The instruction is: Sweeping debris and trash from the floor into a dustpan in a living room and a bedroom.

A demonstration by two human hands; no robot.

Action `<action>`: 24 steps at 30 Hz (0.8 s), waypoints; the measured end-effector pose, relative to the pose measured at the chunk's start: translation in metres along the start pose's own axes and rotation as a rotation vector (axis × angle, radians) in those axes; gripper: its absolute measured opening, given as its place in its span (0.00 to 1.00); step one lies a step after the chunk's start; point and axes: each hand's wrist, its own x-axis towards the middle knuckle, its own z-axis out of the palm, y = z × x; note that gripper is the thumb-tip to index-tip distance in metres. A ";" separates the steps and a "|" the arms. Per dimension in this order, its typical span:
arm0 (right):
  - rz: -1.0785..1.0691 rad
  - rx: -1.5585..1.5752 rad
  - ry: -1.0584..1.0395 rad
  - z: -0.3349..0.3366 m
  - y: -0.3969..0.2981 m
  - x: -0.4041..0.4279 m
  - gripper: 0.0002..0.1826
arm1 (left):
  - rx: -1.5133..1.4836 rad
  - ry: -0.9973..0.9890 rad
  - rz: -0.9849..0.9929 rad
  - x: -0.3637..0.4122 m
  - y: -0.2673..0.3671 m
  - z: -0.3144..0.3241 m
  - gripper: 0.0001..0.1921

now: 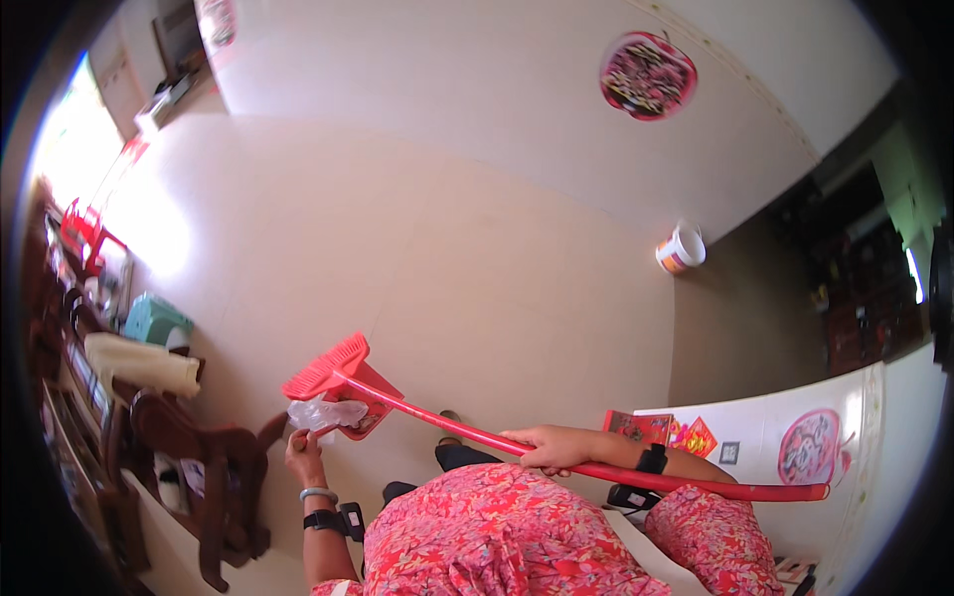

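Observation:
My right hand is wrapped around the long red handle of a plastic broom. That handle runs back past my right forearm, while the broom's bristled head is raised to the front left. My left hand grips the short handle of a red dustpan, which sits just behind and below the broom head. A crumpled clear plastic bag lies at the dustpan, close to my left fingers. The broom head and the bag partly hide the dustpan; what else it holds is hard to make out.
Carved dark wooden furniture stands close on my left, with a beige cloth and a teal plastic stool beyond. A white bucket stands by the wall corner near a dark doorway. Pale floor tiles stretch ahead.

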 end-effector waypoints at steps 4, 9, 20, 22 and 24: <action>0.012 -0.122 0.198 -0.031 0.037 -0.008 0.36 | 0.000 -0.128 0.076 0.029 0.046 0.055 0.06; 0.023 0.026 0.355 -0.058 0.103 -0.020 0.31 | -0.021 -0.260 0.103 0.032 0.132 0.137 0.07; 0.003 0.390 0.597 -0.081 0.136 -0.071 0.27 | -0.025 -0.645 0.378 0.009 0.222 0.347 0.06; -0.072 0.450 0.720 -0.089 0.157 -0.072 0.25 | -0.026 -0.681 0.422 0.015 0.225 0.389 0.06; -0.021 0.490 0.722 -0.103 0.146 -0.089 0.25 | 0.027 -0.759 0.408 0.012 0.239 0.425 0.05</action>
